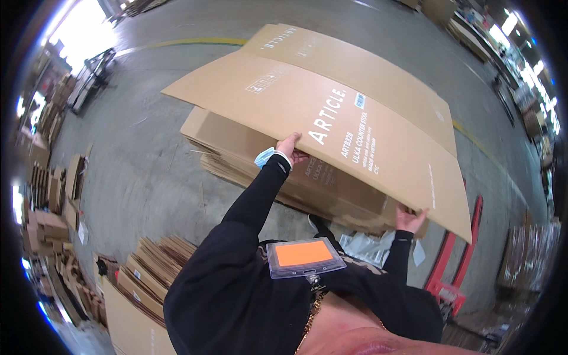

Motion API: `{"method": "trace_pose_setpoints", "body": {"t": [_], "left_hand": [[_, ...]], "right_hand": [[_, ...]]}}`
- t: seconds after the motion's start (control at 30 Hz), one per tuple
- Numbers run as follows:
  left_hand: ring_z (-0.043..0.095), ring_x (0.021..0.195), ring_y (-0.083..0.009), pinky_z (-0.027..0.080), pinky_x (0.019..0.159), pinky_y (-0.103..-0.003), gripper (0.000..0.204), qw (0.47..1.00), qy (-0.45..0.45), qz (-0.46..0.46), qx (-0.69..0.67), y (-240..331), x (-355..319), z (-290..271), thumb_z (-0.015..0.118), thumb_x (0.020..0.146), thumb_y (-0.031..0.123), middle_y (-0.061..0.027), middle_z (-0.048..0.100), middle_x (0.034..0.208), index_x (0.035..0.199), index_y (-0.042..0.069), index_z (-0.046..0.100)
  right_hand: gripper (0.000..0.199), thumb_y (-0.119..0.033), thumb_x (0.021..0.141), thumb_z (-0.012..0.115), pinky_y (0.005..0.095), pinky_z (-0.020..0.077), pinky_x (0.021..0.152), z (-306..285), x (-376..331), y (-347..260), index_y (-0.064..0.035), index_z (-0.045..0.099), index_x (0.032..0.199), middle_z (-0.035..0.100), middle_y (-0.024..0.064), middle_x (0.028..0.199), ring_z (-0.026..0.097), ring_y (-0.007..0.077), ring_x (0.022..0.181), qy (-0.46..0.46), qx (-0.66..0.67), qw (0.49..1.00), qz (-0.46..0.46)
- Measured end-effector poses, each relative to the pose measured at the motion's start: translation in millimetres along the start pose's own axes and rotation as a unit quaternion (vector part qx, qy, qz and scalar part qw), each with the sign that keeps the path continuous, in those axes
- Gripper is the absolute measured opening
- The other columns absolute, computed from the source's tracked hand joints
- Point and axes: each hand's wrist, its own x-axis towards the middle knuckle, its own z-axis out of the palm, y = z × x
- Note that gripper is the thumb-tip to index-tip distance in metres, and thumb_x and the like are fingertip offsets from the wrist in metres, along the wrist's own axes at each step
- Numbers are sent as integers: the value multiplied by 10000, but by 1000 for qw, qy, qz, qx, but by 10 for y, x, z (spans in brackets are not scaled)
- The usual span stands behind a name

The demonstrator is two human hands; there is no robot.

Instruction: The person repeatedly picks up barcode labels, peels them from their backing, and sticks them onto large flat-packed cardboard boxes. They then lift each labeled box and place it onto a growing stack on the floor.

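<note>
A large flattened cardboard box (313,83), brown with white print, is held up at a tilt in front of me. My left hand (289,147) grips its near edge around the middle, thumb on top and fingers underneath. Farther right along that edge, my right hand (409,220) is closed on the board too, with its fingers partly hidden below. Under the raised box lies a stack of similar flattened boxes (204,137), mostly covered by it. A light blue face mask (265,157) hangs at my left wrist.
Red pallet jack forks (441,275) stand on the floor at the right. Clear plastic wrap (367,247) lies by the stack's near side. More flattened cardboard (148,269) leans at the lower left, and a wrapped pallet load (528,257) stands far right.
</note>
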Motion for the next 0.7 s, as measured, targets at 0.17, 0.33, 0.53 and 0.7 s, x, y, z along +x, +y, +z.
{"method": "trace_pose_setpoints", "body": {"t": [0.17, 0.33, 0.53, 0.7], "left_hand": [[632, 968, -352, 533, 799, -524, 458, 992, -81, 91, 20, 133, -79, -96, 542, 919, 367, -173, 617, 1107, 1249, 54, 495], [664, 804, -261, 589, 694, -450, 291, 952, 9, 227, -203, -173, -212, -285, 624, 820, 52, -147, 624, 983, 1070, -62, 530], [644, 728, -224, 535, 523, -356, 392, 927, 48, 326, -176, -24, -627, 415, 658, 722, 21, -104, 584, 894, 1067, 10, 473], [644, 765, -340, 561, 549, -524, 543, 888, 8, 399, -226, 267, -1475, 262, 629, 701, 10, -174, 530, 935, 1141, 21, 312]], "right_hand": [[445, -256, 959, 500, 430, 424, 1006, -102, 377, -422, -6, 451, 1324, 544, 140, 1292, 525, 266, 1172, -153, -112, 982, 7], [521, -263, 918, 553, 406, 388, 1037, -363, -252, -216, 25, 417, 1330, 521, 161, 1302, 505, 291, 1176, -39, -98, 982, 158], [434, -199, 850, 596, 371, 470, 842, -594, 89, -869, 30, 514, 1209, 583, 181, 1160, 561, 283, 1027, -117, -162, 978, 60], [455, -170, 802, 626, 363, 513, 775, 416, -619, -1187, 54, 533, 1187, 615, 191, 1100, 601, 287, 941, -172, -113, 976, 76]]}}
